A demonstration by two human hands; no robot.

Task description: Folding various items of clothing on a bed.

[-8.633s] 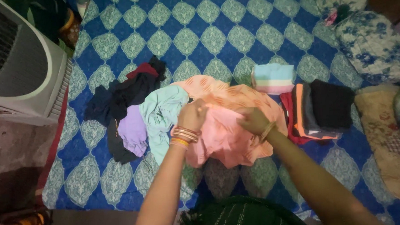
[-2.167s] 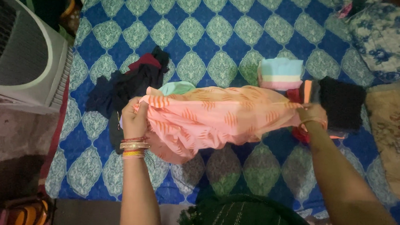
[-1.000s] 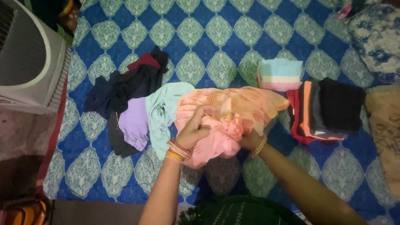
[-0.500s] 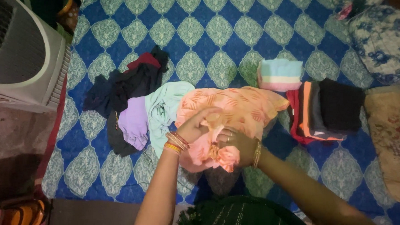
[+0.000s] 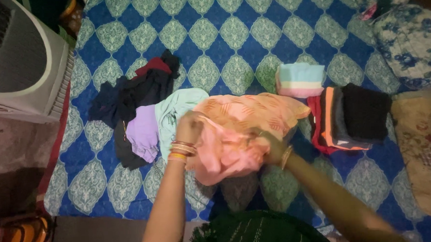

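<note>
Hidden: the fingers of both hands are buried in or blurred against the peach printed cloth [image 5: 240, 129], so the exact grip is hard to read; the near part of the cloth is bunched and its shape unclear. The dark clothes pile [image 5: 132, 98] is too dim to sort into single pieces.
Left hand [image 5: 189, 128]: raised at the left edge of the cloth, bangles at the wrist, fingers closed on a fold of it.
Right hand [image 5: 270, 145]: low at the near right of the bunch, palm down, clutching the cloth.
Cloth position: middle of the blue patterned bedsheet [image 5: 212, 43], its far half spread flat, its near half gathered between the hands.
Neighbours: mint green garment [image 5: 174, 113] and lilac garment [image 5: 141, 134] touch it on the left; a folded striped cloth [image 5: 298, 79] lies just beyond its far right corner; a stack of folded clothes [image 5: 353, 115] sits to the right.
Change: half a second ago the hands met over the bunch; now they are apart, the left lifted and the right drawn to the right.
</note>
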